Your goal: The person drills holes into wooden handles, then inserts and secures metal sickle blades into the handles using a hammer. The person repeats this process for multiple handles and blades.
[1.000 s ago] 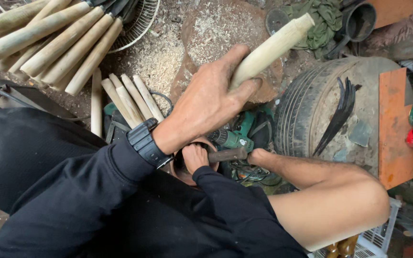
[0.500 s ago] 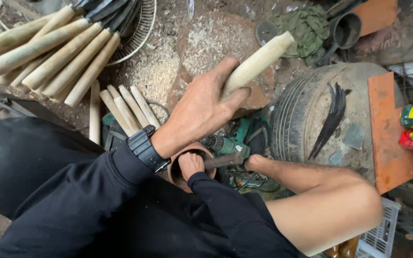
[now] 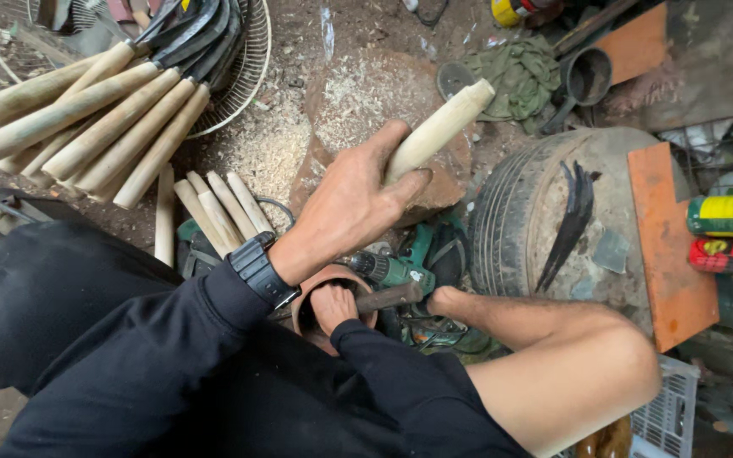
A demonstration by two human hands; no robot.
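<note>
- While the view has drawn closer over the last second, the work itself holds unchanged: same grasp, same posture.
- Bundle of sickles point(image 3: 86, 119), far left: pale wooden handles, dark curved blades resting on a wire fan guard point(image 3: 243, 76).
- Loose handle blanks point(image 3: 214, 208): lying on the ground beside the black sleeve.
- Left hand point(image 3: 354, 203): grip closed firm round a pale wooden handle point(image 3: 439, 127), raised over the sawdust-covered stump point(image 3: 366, 102), as before.
- Right hand point(image 3: 332, 305): fingers curled on a dark metal rod point(image 3: 388, 297) at the mouth of a brown pot point(image 3: 307, 309); green drill point(image 3: 396, 271) just behind.
- Tyre point(image 3: 502, 220): a dark curved blade point(image 3: 574, 220) lies across its top.
- Orange board point(image 3: 668, 237), flat, right of the tyre.
- Spray cans, far right edge: one green with a yellow label band point(image 3: 727, 214), one red with black markings point(image 3: 731, 254), both lying sideways.
</note>
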